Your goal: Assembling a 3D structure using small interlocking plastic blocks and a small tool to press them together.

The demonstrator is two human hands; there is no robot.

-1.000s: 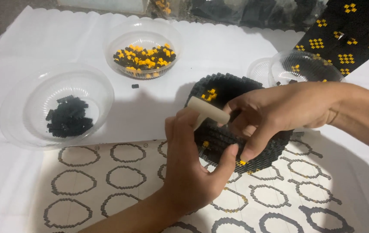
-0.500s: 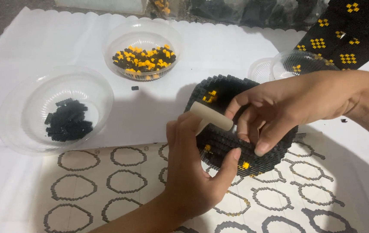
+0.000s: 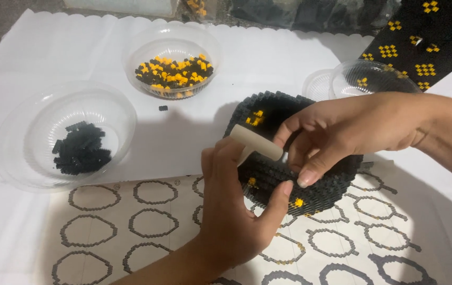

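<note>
Far left of the frame: a clear plastic bowl is sitting on the white surface, holding a small heap of black bricks. Upper centre-left: a second clear bowl is carrying mixed black and orange bricks; one stray black brick is lying just below it. Along the lower part of the frame a printed sheet of ring outlines is covering the surface.

Centre: the left hand is rising from the bottom edge, its fingers curling around a cream-coloured cylindrical tool and pinching it against the thumb. The tool is pointing up and left, across the near rim of the black brick-built basket, which is resting on the surface at centre right.

Right of centre: the right hand is reaching in from the right edge, fingers bent and pressed together over the basket's opening; whether they are pinching a brick cannot be told.

Handling judgement: the basket is probably light and stiff but brittle, its studded rows likely to part under squeezing. Steadying it by the lower wall or base looks safer than gripping the thin upper rim.

Upper right: a third clear bowl and a black panel with orange squares are lying beyond the hand.
</note>
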